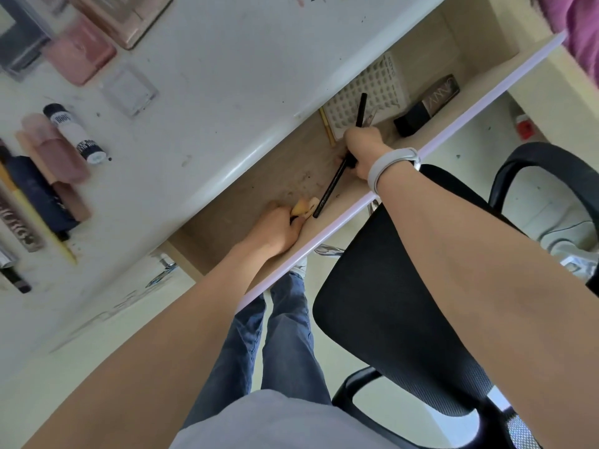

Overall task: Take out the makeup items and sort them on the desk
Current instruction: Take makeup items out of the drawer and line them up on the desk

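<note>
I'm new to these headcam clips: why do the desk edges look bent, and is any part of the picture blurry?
Head view: the wide-angle lens bows the drawer front and desk edge; the palettes and tubes at far left are smeared and soft, while the right hand holding the black pencil is sharper; lighting is even, with soft shadows.

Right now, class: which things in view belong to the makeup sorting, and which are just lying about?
Job:
black pencil in right hand
sponges at left hand
white tray, dark box in drawer
pink cases on desk

Lying about:
office chair
</note>
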Demonstrator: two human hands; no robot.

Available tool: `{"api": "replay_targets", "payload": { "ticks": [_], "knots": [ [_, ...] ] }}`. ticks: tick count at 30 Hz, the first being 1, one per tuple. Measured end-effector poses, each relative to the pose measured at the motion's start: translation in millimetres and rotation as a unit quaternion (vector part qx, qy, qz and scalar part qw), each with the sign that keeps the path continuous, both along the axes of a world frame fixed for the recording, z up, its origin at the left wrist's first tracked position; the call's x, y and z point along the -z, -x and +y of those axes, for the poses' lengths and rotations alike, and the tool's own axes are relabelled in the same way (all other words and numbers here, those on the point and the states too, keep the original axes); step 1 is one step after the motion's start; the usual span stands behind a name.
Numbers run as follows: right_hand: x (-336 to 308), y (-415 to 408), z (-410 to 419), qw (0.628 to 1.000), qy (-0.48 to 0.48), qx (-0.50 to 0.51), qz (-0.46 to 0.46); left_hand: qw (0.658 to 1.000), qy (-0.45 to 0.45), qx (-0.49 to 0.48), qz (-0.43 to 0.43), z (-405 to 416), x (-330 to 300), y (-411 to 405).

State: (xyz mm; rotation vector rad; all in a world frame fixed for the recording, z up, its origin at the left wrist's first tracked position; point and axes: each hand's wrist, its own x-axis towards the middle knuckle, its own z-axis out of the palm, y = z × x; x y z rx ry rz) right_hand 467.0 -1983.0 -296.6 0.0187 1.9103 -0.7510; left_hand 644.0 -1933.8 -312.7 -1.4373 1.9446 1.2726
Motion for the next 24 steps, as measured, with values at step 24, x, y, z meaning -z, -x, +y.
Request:
{"api": "replay_targets", "payload": {
  "ticks": [24],
  "knots": [
    [-9.6, -3.8, -16.3, 0.942, -0.015, -0.187, 0.277, 0.991, 0.001, -0.117, 0.059, 2.7, -32.3, -31.5]
  ]
}}
